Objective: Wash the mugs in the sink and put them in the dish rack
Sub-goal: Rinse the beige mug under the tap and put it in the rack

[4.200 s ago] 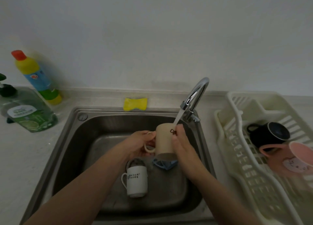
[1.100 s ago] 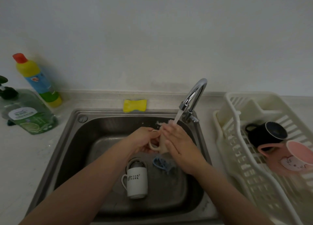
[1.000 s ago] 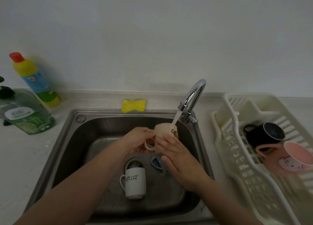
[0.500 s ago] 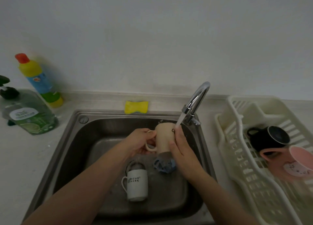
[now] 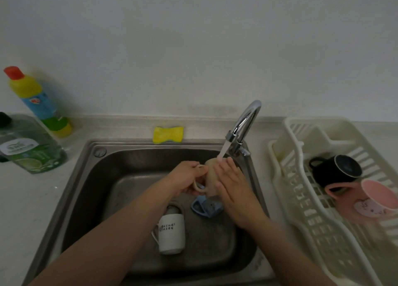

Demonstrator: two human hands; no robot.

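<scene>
Under faucet point(image 5: 244, 126), hands rinsing beige mug point(image 5: 210, 181)

The white mug point(image 5: 171, 233) lying in the sink is showing two short lines of dark print on its side, too small to read. The green bottle point(image 5: 28, 150) on the desk is carrying a white oval label with print too blurred to make out. The yellow bottle point(image 5: 35, 101) is wearing a blue label with a red mark, also unreadable.

counter point(image 5: 25, 201) | holds: sink point(image 5: 77, 191), dish rack point(image 5: 305, 201), bottles point(image 5: 32, 91), sponge point(image 5: 168, 134)
</scene>
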